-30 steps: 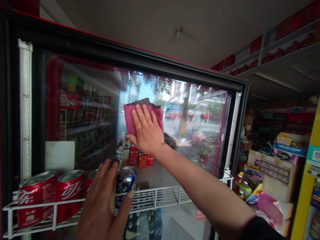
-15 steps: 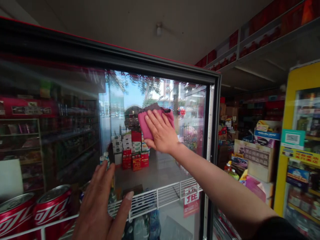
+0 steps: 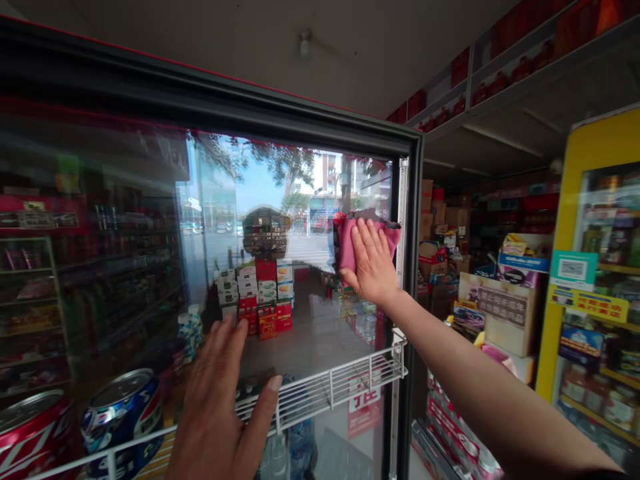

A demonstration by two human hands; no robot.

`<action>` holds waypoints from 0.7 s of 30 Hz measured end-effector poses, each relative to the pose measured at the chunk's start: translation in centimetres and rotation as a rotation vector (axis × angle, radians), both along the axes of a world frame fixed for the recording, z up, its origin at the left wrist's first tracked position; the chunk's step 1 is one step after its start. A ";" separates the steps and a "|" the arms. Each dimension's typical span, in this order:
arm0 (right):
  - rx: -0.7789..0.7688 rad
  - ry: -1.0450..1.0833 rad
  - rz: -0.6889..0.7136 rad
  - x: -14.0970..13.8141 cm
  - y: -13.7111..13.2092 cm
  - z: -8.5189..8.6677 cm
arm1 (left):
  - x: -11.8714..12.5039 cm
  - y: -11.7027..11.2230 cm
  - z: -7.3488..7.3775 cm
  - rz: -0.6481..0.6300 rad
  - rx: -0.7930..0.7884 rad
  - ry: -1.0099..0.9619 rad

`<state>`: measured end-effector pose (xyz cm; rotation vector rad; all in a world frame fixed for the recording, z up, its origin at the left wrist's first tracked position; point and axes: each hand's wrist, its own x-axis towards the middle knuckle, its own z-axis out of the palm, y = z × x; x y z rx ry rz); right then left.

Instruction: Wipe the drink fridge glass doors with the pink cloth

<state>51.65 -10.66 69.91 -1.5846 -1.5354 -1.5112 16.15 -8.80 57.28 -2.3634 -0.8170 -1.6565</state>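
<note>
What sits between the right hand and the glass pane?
A pink cloth, spread under the right hand and against the glass pane; the head view shows it.

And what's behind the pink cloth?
Glass shows around the pink cloth; the patch directly behind it is covered by cloth and right hand, so any marks there can't be seen.

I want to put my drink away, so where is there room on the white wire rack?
The white wire rack shows bare wires between the left hand and the black door frame. Its left end is crowded by a red can and blue can. The left hand hides part.
</note>
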 end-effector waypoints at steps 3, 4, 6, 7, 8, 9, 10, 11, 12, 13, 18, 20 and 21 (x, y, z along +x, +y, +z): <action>0.032 0.025 0.016 1.5 -0.4 -0.9 | 0.8 -0.1 -0.1 -0.008 -0.012 -0.010; 0.045 0.028 0.022 1.8 -0.5 -1.1 | 0.9 -0.2 -0.2 -0.009 -0.018 -0.012; 0.074 0.033 0.034 2.0 -0.5 -1.7 | 0.9 -0.1 -0.4 -0.009 -0.026 -0.011; 0.091 0.037 0.041 2.0 -0.5 -1.9 | 0.8 -0.1 -0.6 -0.008 -0.028 -0.011; 0.107 0.042 0.047 1.9 -0.4 -2.2 | 0.6 0.0 -0.7 -0.006 -0.029 -0.013; 0.122 0.050 0.052 1.6 -0.3 -2.6 | 0.3 0.1 -0.8 -0.001 -0.029 -0.019; 0.134 0.059 0.056 1.3 -0.1 -3.0 | -0.1 0.3 -1.0 0.008 -0.033 -0.025; 0.140 0.068 0.059 0.9 0.1 -3.4 | -0.5 0.4 -1.1 0.019 -0.039 -0.034; 0.142 0.072 0.063 0.3 0.3 -3.8 | -1.0 0.5 -1.2 0.029 -0.044 -0.039; 0.142 0.071 0.068 -0.3 0.6 -4.2 | -1.4 0.7 -1.2 0.038 -0.045 -0.043; 0.099 0.028 0.093 -5.1 2.3 -5.8 | -4.0 1.1 -1.2 0.056 -0.027 -0.058; 0.082 0.034 0.091 -7.5 3.2 -6.0 | -5.1 1.3 -1.2 0.063 -0.027 -0.065; 0.076 0.035 0.094 -8.7 3.6 -6.0 | -5.8 1.4 -1.3 0.066 -0.028 -0.067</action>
